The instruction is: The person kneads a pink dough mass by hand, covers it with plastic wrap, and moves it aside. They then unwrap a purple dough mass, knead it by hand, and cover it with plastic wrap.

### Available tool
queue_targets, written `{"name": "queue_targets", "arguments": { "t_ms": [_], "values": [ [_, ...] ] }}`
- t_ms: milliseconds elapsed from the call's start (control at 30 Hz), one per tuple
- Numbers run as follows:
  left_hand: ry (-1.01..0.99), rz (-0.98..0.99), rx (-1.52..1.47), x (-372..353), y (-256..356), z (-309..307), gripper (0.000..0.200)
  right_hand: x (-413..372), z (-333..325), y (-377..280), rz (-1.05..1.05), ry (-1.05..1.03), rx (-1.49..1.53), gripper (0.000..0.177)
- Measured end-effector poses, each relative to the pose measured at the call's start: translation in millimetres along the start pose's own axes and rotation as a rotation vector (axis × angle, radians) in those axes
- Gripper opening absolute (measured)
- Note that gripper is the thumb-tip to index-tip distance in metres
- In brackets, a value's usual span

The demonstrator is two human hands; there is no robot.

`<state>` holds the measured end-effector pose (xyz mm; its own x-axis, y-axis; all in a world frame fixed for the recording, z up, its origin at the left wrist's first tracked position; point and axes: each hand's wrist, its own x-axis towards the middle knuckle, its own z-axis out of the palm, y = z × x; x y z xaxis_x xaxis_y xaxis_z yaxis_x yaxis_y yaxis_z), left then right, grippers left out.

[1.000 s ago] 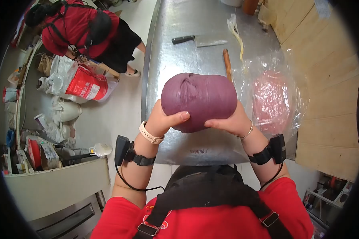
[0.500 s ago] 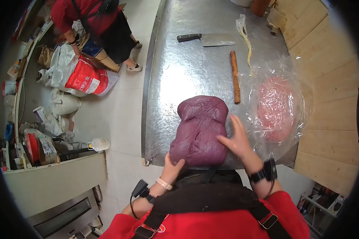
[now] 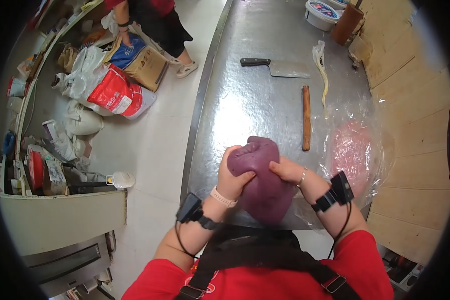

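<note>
A big lump of purple dough is at the near side of the metal table, its far part gathered between my hands. My left hand wraps its left side, the thumb pressing into the surface. On the right side my right hand grips the dough, thumb on top and the other fingers hidden behind it. Right of the dough lies a pink dough piece under clear plastic wrap. Beyond my right hand rests a wooden rolling pin.
A cleaver with a black handle lies farther back on the metal table. Near it is a twisted strip of plastic. White tubs stand at the back right. At left, another person handles sacks on the floor.
Both hands have closed in on the dough and grip its far part. The dough has changed from a long, flat-lying lump to a bunched, narrower shape. The view has shifted slightly.
</note>
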<state>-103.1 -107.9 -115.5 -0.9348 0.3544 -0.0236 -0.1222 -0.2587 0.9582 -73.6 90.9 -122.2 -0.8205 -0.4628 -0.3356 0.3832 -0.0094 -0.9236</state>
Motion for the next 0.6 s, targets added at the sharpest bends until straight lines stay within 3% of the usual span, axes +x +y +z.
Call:
{"name": "queue_targets", "arguments": {
  "t_ms": [100, 133, 200, 267, 300, 367, 400, 433, 467, 500, 567, 600],
  "values": [
    [-0.141, -0.097, -0.094, -5.4, 68.6, 19.0, 0.041, -33.0, 27.8, -41.6, -0.089, 0.111, 0.366, 0.087],
    [-0.156, -0.224, -0.154, -0.3, 81.7, 24.4, 0.043, -39.0, 36.9, -54.9, -0.090, 0.162, 0.492, 0.087],
    [-0.192, -0.475, -0.270, 29.6, 100.6, 32.0, 0.048, -38.8, 43.4, -66.1, -0.055, 0.250, 0.672, 0.086],
    [-0.331, -0.708, -0.261, 74.5, 81.5, 24.9, 0.072, -25.6, 30.6, -76.5, 0.017, 0.317, 0.785, 0.085],
    [-0.278, -0.708, 0.020, 87.7, 59.6, 14.2, 0.078, -20.7, 17.7, -66.7, 0.167, 0.392, 0.512, 0.085],
    [-0.164, -0.675, 0.585, 105.3, 9.6, -14.2, 0.090, -14.6, -7.8, -13.9, 0.359, 0.613, 0.094, 0.086],
    [-0.169, -0.454, 1.243, 95.2, -3.6, -25.2, 0.104, -16.0, -14.1, 15.7, 0.421, 0.767, -0.043, 0.087],
    [-0.157, -0.249, 1.436, 91.1, -3.9, -32.1, 0.108, -28.2, -0.2, 44.3, 0.379, 1.026, -0.046, 0.088],
    [-0.139, -0.038, 1.615, 92.2, -4.6, -37.8, 0.112, -47.4, 24.9, 40.9, 0.355, 0.944, 0.259, 0.097],
    [-0.234, 0.034, 1.501, 100.0, -12.1, -41.8, 0.109, -69.6, 54.3, 33.4, 0.336, 0.845, 0.564, 0.107],
    [-0.416, 0.170, 1.253, 124.6, -28.6, -46.8, 0.103, -88.0, 89.6, 39.5, 0.585, 0.621, 1.015, 0.111],
    [-0.543, 0.138, 1.332, 134.3, -28.3, -39.5, 0.099, -85.2, 105.1, 54.8, 0.579, 0.581, 1.247, 0.111]
  ]
}}
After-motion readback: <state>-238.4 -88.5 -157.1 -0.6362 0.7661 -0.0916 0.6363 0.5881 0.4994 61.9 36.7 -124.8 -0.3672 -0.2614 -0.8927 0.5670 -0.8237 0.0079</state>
